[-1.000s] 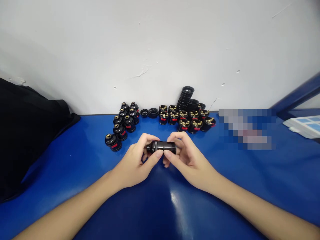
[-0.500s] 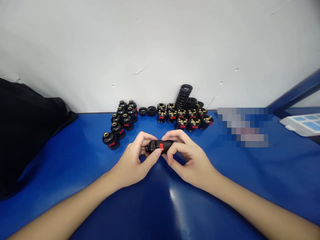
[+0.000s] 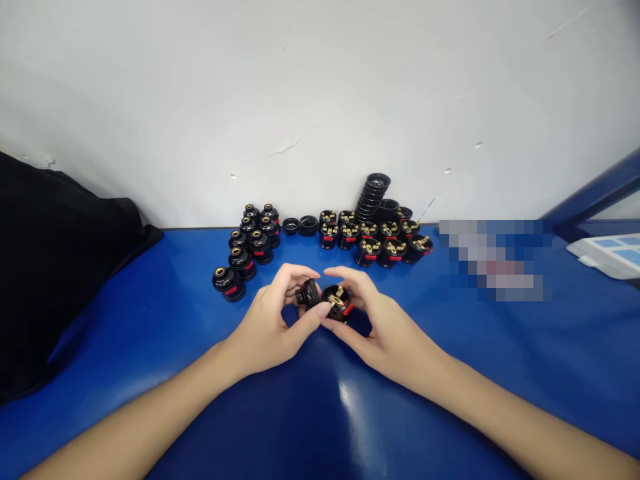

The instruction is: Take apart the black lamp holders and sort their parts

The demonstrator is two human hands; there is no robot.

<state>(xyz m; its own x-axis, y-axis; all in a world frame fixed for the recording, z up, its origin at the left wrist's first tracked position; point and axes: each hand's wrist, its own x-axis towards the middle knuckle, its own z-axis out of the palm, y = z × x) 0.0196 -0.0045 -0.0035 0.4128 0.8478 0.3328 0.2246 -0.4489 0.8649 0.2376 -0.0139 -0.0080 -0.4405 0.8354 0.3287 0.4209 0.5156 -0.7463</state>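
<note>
My left hand (image 3: 273, 320) is closed around a black domed lamp holder cap (image 3: 309, 292), whose narrow neck points left. My right hand (image 3: 377, 317) grips a black lamp holder body (image 3: 336, 313) with a red switch at its side. Brass contacts show in the body's open top. My left thumb tip lies at the body's near rim, and the two parts sit side by side, apart. Beyond my hands stand several capped lamp holders (image 3: 229, 285) at left and several open lamp holder bodies (image 3: 395, 252) with brass contacts at right.
Black rings (image 3: 309, 225) and a leaning stack of ribbed black rings (image 3: 373, 198) stand near the white wall (image 3: 320, 87). A black cloth (image 3: 65, 273) covers the left side of the blue table (image 3: 280, 427). A white case (image 3: 607, 257) lies at far right.
The cap and body, in line against each other before, are now separated. The body has turned upward, bringing its brass contacts into view, and its red switch has swung to the right.
</note>
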